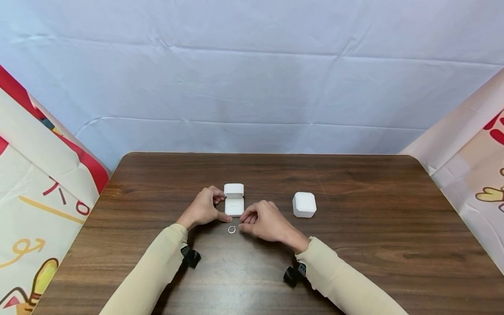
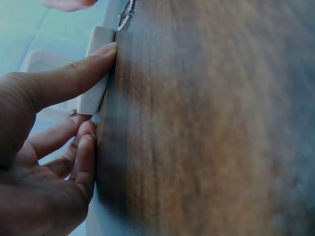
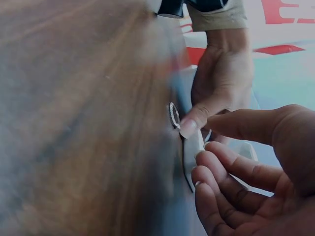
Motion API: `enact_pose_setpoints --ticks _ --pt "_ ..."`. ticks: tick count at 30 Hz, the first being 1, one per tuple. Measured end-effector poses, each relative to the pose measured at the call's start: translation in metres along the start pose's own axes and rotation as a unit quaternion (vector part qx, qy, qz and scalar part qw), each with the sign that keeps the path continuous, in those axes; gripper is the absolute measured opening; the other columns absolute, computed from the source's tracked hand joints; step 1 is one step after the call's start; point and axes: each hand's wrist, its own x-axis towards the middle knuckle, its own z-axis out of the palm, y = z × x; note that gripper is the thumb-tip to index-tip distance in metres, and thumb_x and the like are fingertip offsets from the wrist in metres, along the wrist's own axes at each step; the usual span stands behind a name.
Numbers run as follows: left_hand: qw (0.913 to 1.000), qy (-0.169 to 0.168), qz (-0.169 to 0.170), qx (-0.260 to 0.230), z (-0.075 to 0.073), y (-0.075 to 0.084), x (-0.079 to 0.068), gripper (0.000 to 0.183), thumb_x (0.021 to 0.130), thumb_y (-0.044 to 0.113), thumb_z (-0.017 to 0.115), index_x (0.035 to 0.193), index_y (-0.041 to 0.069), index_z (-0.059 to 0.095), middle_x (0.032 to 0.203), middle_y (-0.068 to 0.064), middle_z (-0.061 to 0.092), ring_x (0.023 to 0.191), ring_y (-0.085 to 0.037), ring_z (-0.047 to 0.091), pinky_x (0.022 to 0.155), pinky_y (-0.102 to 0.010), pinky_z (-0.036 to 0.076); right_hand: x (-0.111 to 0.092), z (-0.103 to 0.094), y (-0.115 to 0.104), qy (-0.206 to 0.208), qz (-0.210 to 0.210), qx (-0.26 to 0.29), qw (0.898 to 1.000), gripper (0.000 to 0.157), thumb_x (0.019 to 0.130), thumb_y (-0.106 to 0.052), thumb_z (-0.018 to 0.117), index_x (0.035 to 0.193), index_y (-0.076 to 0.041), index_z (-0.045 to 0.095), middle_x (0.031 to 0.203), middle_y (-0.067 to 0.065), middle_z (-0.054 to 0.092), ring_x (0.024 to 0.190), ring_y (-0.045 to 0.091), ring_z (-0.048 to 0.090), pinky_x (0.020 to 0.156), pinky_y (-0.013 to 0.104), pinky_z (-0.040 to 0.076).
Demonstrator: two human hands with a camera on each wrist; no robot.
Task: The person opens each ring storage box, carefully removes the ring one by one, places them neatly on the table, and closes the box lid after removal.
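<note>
A small white ring box (image 1: 234, 209) stands with its lid raised on the table, a pale cushion inside. My left hand (image 1: 204, 207) holds it at its left side, thumb by the front corner and fingers towards the back. In the left wrist view the thumb lies along the white box (image 2: 96, 93). Just in front of the box lies a silver ring (image 1: 232, 229) with a small ornament. My right hand (image 1: 267, 222) hovers right of the ring, fingers bent loosely and thumb apart from them. In the right wrist view nothing sits between those fingers, and the ring (image 3: 173, 115) lies beyond them.
A second white box (image 1: 304, 204), closed, stands to the right of my right hand. Brown wood grain covers the table (image 1: 374, 218). A pale cloth (image 1: 252, 87) hangs behind its far edge, with patterned cloths at both sides.
</note>
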Motion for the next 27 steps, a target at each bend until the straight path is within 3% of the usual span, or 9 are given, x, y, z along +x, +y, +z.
enact_pose_setpoints --ticks 11,27 --pt "1.0000 0.000 0.005 0.005 0.001 0.000 0.000 0.057 0.059 0.010 0.100 0.105 -0.005 0.071 0.097 -0.009 0.062 0.090 -0.022 0.057 0.081 -0.032 0.047 0.012 -0.016 0.006 0.034 0.041 0.073 0.996 0.022 0.086 -0.016 0.082 0.101 -0.001 0.076 0.086 0.001 0.074 0.077 0.013 0.070 0.070 0.026 0.055" --pt "1.0000 -0.002 -0.005 0.000 0.000 0.001 0.000 0.055 0.060 0.009 0.099 0.106 -0.005 0.071 0.100 -0.010 0.062 0.091 -0.024 0.058 0.083 -0.035 0.048 0.039 -0.020 0.012 0.061 0.141 0.175 0.973 0.050 0.088 -0.036 0.081 0.122 -0.001 0.070 0.111 0.006 0.072 0.103 0.021 0.067 0.089 0.036 0.054"
